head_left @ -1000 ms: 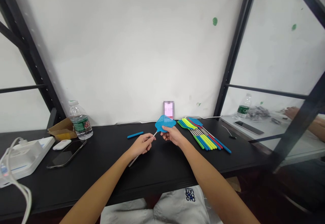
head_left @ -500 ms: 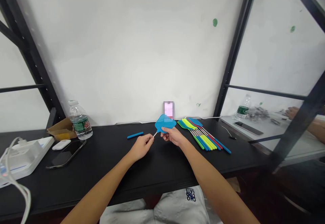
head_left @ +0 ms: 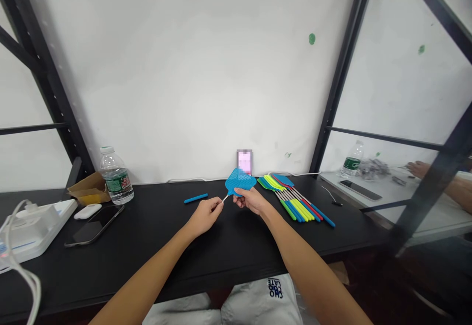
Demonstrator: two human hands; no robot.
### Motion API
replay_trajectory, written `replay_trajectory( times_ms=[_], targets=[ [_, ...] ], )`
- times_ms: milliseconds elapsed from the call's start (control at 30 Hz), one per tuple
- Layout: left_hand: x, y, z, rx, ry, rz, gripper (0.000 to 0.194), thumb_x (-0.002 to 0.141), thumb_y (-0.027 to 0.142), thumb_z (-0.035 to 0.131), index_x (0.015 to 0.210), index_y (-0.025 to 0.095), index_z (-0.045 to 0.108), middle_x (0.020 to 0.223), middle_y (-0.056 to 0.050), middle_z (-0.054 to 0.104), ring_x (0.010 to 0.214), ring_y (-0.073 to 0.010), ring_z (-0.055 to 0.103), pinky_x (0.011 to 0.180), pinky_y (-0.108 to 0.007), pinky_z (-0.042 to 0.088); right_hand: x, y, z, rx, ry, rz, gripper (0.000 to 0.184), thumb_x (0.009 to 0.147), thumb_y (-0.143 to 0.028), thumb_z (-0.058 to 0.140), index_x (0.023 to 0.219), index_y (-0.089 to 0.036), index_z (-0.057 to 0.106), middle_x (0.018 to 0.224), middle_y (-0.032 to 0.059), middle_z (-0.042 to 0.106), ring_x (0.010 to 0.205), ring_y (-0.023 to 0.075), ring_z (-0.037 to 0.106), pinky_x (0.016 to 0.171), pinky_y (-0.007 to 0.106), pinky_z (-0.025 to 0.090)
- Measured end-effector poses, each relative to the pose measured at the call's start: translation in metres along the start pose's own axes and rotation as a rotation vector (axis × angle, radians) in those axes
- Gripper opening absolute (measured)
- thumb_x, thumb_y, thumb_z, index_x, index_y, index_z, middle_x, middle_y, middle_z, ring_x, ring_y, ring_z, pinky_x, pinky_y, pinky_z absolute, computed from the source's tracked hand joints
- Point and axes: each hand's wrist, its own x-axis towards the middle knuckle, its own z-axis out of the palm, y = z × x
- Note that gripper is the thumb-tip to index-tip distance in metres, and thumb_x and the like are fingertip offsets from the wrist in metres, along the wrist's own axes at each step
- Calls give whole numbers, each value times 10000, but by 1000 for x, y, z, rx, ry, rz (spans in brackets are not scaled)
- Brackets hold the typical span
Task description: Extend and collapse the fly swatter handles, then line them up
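A blue fly swatter head (head_left: 239,182) with a perforated face is held up over the black table, its thin metal rod pointing down to the left. My right hand (head_left: 248,200) pinches the lower edge of the blue head, thumb on top. The fingers of my left hand (head_left: 206,215) are closed around the metal rod. A loose blue handle tube (head_left: 195,198) lies on the table just beyond my left hand. To the right of my hands, a row of fly swatters (head_left: 295,199) in green, blue, yellow and red lies side by side.
On the left are a water bottle (head_left: 117,177), a cardboard box (head_left: 88,187), a white earphone case (head_left: 87,211), a phone (head_left: 95,226) and a white power strip (head_left: 40,231). A lit phone (head_left: 244,159) leans on the wall. At right, beyond a black post, another person's hand (head_left: 420,169) shows.
Both hands keep their hold on the blue swatter and barely move. The view has tilted slightly, so the scene sits a little lower.
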Motion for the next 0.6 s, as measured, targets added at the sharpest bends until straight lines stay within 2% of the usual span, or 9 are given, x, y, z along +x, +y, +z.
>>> replay_trajectory(
  times_ms=[133,333,467,600],
  targets=[
    [0,-1,0,10,1,15,347,892,452,399,719,177,521,606,35,439,572,-107,375,550,-233,274,2,3,2,25,-14,14,311,737,-439,684,739,-145,581,637,26,628,465,89,509,444,209,343],
    [3,0,3,-13,57,-26,349,882,459,406,727,179,544,587,28,473,562,-116,414,549,-237,300,4,7,7,23,47,59,374,752,-511,656,726,-152,553,610,17,608,433,86,502,422,209,343],
    [4,0,3,-18,114,-53,351,879,462,415,746,177,570,612,15,527,583,-128,462,567,-241,334,2,7,21,-102,-31,103,397,745,-541,656,799,-155,582,619,11,615,418,89,517,388,200,328],
    [3,1,3,-108,52,-20,335,884,450,432,786,171,590,693,-10,615,611,-129,508,596,-240,365,-1,7,38,-126,-26,13,371,757,-530,648,769,-167,572,594,-19,578,400,79,500,371,199,313]
  ],
)
